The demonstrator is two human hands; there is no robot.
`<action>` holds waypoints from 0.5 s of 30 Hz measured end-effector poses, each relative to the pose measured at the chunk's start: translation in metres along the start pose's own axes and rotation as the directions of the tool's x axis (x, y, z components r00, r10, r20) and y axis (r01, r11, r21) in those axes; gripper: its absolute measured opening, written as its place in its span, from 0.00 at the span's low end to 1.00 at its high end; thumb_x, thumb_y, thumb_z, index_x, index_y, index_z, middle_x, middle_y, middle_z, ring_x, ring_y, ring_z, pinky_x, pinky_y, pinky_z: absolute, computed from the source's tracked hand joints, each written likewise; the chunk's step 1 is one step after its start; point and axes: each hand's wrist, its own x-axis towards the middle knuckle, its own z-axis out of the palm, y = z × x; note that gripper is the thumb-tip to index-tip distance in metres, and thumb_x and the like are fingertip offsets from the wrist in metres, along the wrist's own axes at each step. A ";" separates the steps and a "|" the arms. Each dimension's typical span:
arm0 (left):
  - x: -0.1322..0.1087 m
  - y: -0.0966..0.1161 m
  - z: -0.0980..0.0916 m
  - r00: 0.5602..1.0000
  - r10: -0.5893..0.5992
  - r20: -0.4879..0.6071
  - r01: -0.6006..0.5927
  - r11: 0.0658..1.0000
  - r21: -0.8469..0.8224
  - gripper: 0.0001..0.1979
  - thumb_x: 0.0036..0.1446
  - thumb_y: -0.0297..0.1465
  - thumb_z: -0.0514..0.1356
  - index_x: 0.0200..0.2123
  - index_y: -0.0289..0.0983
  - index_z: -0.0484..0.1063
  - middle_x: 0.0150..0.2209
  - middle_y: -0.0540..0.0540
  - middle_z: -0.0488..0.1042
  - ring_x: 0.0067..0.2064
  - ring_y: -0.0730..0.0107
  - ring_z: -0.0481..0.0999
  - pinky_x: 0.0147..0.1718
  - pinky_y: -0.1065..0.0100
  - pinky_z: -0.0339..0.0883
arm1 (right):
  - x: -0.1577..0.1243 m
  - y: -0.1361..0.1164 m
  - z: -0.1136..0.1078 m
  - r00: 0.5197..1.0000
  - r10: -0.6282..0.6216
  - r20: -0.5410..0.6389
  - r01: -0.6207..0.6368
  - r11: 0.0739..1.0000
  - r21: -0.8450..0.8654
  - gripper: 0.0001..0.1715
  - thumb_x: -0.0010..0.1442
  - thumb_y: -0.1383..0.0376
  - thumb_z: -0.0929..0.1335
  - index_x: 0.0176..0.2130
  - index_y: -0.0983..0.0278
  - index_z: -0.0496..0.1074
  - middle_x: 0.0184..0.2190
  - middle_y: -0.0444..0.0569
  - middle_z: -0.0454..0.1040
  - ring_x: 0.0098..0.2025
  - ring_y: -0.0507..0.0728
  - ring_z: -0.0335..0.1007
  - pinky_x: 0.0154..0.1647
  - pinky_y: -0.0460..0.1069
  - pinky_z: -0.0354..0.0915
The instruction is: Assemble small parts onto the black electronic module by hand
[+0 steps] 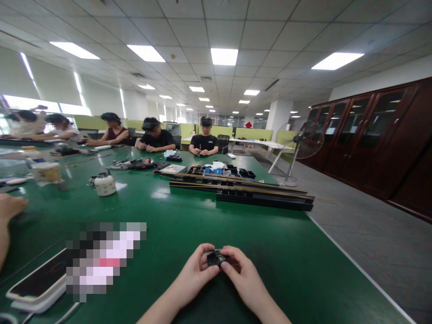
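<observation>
Between my two hands is a small black plastic part, boxy and hollow, with a little brass-coloured detail inside. My left hand grips its left side between thumb and fingers. On the right side, my right hand pinches it the same way. Both hands are just above the green table, near its front edge. The part's underside and the fingertips behind it are hidden, and its exact kind is too small to tell.
Long black rails with thin brass-coloured rods lie across the table ahead. A white jar stands to the left. Nearer lies a phone with cables. Another person's hand is at the left edge; several people sit across the table.
</observation>
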 end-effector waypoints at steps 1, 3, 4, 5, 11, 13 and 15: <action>0.000 0.001 0.000 1.000 0.001 0.002 -0.001 1.000 -0.002 0.21 0.42 0.31 0.66 0.39 0.39 0.60 0.39 0.45 0.75 0.43 0.65 0.72 0.44 0.63 0.60 | 0.000 0.001 0.000 1.000 0.000 0.000 0.000 1.000 -0.003 0.11 0.51 0.66 0.66 0.38 0.61 0.71 0.46 0.50 0.69 0.49 0.58 0.65 0.49 0.52 0.61; -0.001 0.001 0.002 1.000 0.003 0.004 -0.003 1.000 -0.009 0.20 0.43 0.32 0.65 0.39 0.39 0.60 0.39 0.45 0.75 0.44 0.65 0.72 0.45 0.63 0.60 | 0.001 0.001 0.000 1.000 0.002 0.004 -0.002 1.000 -0.007 0.11 0.51 0.66 0.65 0.38 0.61 0.71 0.46 0.50 0.68 0.49 0.58 0.65 0.50 0.51 0.60; -0.002 0.002 0.002 1.000 0.005 0.004 -0.005 1.000 -0.012 0.20 0.44 0.32 0.65 0.39 0.38 0.60 0.39 0.45 0.75 0.44 0.65 0.72 0.45 0.63 0.60 | 0.001 0.001 0.000 1.000 0.002 0.006 -0.002 1.000 -0.008 0.11 0.52 0.66 0.65 0.38 0.61 0.71 0.46 0.50 0.68 0.49 0.58 0.65 0.50 0.51 0.60; -0.002 0.002 0.003 1.000 0.005 0.005 -0.005 1.000 -0.013 0.20 0.44 0.32 0.65 0.39 0.38 0.60 0.38 0.45 0.75 0.44 0.65 0.72 0.45 0.63 0.60 | 0.001 0.001 0.000 1.000 0.002 0.008 -0.002 1.000 -0.008 0.11 0.51 0.66 0.65 0.38 0.61 0.71 0.46 0.50 0.69 0.49 0.58 0.65 0.50 0.52 0.60; -0.003 0.004 0.005 1.000 0.003 -0.017 -0.003 1.000 0.002 0.19 0.45 0.32 0.64 0.38 0.38 0.60 0.37 0.46 0.74 0.41 0.66 0.72 0.43 0.64 0.61 | 0.000 -0.003 0.000 1.000 0.015 0.001 -0.015 1.000 0.003 0.12 0.51 0.65 0.66 0.38 0.61 0.71 0.46 0.51 0.69 0.48 0.59 0.65 0.49 0.53 0.61; -0.003 0.004 0.005 1.000 0.001 -0.026 -0.001 1.000 0.009 0.18 0.44 0.32 0.64 0.38 0.38 0.60 0.37 0.46 0.74 0.41 0.66 0.73 0.43 0.63 0.61 | -0.001 -0.004 0.000 1.000 0.020 -0.008 -0.020 1.000 0.002 0.12 0.51 0.64 0.66 0.38 0.61 0.72 0.46 0.51 0.69 0.48 0.59 0.65 0.48 0.53 0.62; -0.003 0.004 0.006 1.000 0.000 -0.030 0.000 1.000 0.013 0.18 0.44 0.32 0.64 0.38 0.39 0.61 0.37 0.46 0.74 0.41 0.65 0.73 0.43 0.63 0.61 | -0.001 -0.005 0.000 1.000 0.017 -0.021 -0.017 1.000 0.000 0.12 0.51 0.63 0.66 0.38 0.61 0.72 0.47 0.51 0.69 0.50 0.60 0.64 0.47 0.53 0.63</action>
